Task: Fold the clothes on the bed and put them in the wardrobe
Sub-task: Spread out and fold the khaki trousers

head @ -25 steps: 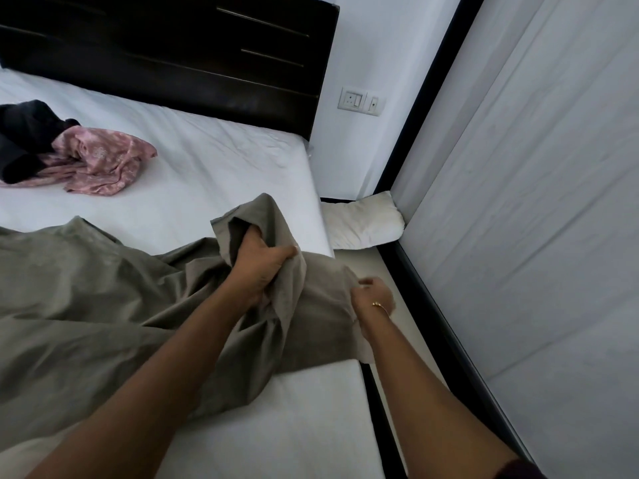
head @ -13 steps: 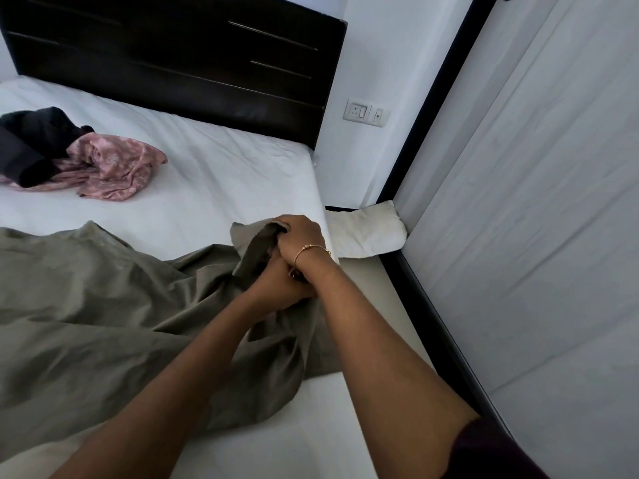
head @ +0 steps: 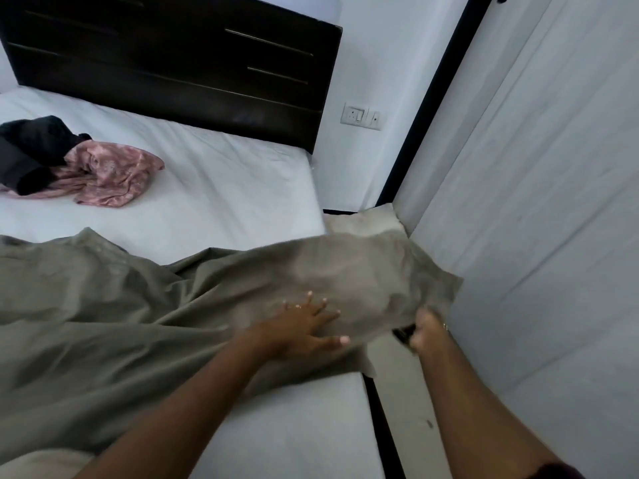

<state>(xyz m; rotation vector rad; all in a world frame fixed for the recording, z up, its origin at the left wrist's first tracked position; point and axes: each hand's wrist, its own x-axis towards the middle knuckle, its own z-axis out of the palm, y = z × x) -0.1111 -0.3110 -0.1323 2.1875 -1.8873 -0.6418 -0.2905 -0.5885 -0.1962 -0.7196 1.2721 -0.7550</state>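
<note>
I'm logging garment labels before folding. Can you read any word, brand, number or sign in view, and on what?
No readable text in this view.
Olive-green garment: no tag or print shows.
Pink patterned garment: a pattern only, no letters.
Black garment: nothing visible.
Wall switch plate: its markings are too small to read.

Left hand flat on the grey-green cloth, palm down, fingers straight and spread, thumb out toward the cloth's near edge; forearm bare, reaching in from the lower left. Right hand at the cloth's right end, beyond the left hand, fingers curled, gripping its edge, blurred; thin bangle at the wrist, forearm bare, dark sleeve near the elbow.
</note>
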